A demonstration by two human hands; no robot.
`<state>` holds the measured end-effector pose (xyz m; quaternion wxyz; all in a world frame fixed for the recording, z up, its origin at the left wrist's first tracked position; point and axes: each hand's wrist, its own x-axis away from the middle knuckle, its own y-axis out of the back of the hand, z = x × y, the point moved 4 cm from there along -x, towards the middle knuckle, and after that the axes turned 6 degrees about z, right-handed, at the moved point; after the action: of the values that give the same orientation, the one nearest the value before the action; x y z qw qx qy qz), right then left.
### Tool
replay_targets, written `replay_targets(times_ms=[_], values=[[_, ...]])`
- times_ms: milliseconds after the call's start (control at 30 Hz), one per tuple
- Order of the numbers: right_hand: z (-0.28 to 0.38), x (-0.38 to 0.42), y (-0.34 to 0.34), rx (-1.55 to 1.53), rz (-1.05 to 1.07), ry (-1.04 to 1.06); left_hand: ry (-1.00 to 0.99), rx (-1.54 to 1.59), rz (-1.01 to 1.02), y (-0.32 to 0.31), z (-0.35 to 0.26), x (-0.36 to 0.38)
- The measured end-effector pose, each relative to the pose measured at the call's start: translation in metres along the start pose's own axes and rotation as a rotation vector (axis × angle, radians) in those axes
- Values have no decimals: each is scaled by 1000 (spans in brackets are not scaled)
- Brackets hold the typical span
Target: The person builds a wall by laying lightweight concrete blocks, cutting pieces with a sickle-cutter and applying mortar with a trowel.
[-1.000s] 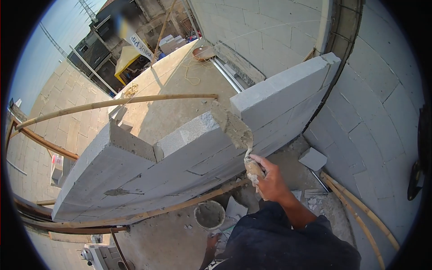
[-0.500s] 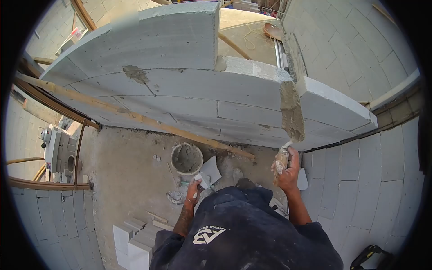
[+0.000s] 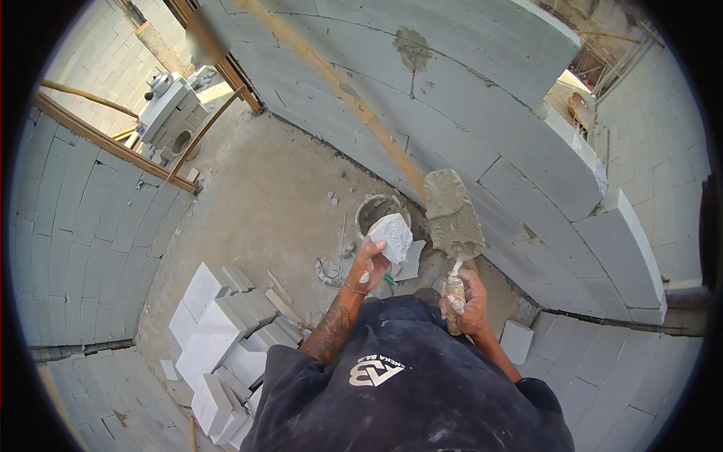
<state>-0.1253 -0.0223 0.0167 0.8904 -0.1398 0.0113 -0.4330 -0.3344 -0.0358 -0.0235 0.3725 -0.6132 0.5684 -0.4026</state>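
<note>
In my left hand [image 3: 367, 269] is a broken piece of white block [image 3: 391, 238], its rough face turned up, gripped between thumb and fingers. My right hand [image 3: 472, 303] is wrapped round the mortar-crusted handle of a trowel [image 3: 453, 215]. Its wide blade is coated in wet grey mortar and overlaps the lower part of the block wall in this view. Behind the block piece stands a round bucket [image 3: 369, 216] of mortar, partly hidden by it. A flat white offcut [image 3: 410, 261] lies on the floor just right of my left hand.
A long wooden pole [image 3: 331, 79] slants across the block wall [image 3: 497, 98], which has a stepped top edge at right. Stacked white blocks [image 3: 218, 324] fill the floor at lower left. One loose block [image 3: 517, 341] sits beside my right forearm. A doorway frame [image 3: 120, 147] is at upper left.
The view has swung left. My left hand has lifted the block piece up from near the floor. The trowel has come down from the wall's top gap, still in my right hand.
</note>
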Motion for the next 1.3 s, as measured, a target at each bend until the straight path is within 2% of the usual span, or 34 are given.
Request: replay_targets(times_ms=[67, 233, 300, 333, 400, 433, 500, 533, 600, 633, 700, 733, 800, 867, 933, 1000, 1067, 1167, 1233, 1300], values=[[-2, -4, -4, -36, 29, 0, -140, -366, -47, 7, -6, 2], [-13, -4, -8, -215, 39, -66, -95, -192, -34, 22, -8, 1], [-17, -3, -4, -151, 35, -46, -32, -252, -123, 33, -5, 3], [-11, -3, -3, -58, 20, -89, -35, -238, -99, 25, -6, 3], [-5, -1, 2, -29, -101, -107, 10, -234, -197, 62, -1, 6], [-11, -3, 5, 9, -97, -96, 35, -236, -182, 77, 2, 7], [-20, -7, 12, 116, -82, -134, 39, -160, -459, 111, 7, 21], [-30, -10, 17, 116, -77, -155, 42, -148, -478, 114, 8, 26], [-41, -22, 31, 731, -87, 90, 59, -162, -555, 122, 13, 35], [-55, -28, 40, 727, -43, 60, 46, -139, -600, 134, 20, 40], [-104, -41, 56, 840, 90, -348, -14, -140, -634, 162, 36, 64], [-128, -47, 58, 823, 209, -382, -31, -90, -754, 168, 49, 77], [-178, -71, 84, 1079, 215, -503, -161, 61, -866, 170, 79, 104], [-237, -105, 100, 1188, 305, -601, -253, 98, -966, 172, 109, 139], [-321, -141, 120, 1353, 369, -419, -257, 94, -1154, 192, 150, 193], [-405, -181, 139, 1546, 378, -444, -190, 72, -1326, 202, 184, 241], [-461, -206, 153, 1665, 436, -515, -86, 61, -1542, 209, 213, 290], [-492, -172, 186, 1775, 546, -652, -100, 82, -1689, 196, 234, 318], [-473, -156, 197, 1761, 534, -542, -132, 127, -1709, 194, 252, 315], [-428, -136, 192, 1718, 560, -588, -103, 153, -1660, 194, 261, 302]])
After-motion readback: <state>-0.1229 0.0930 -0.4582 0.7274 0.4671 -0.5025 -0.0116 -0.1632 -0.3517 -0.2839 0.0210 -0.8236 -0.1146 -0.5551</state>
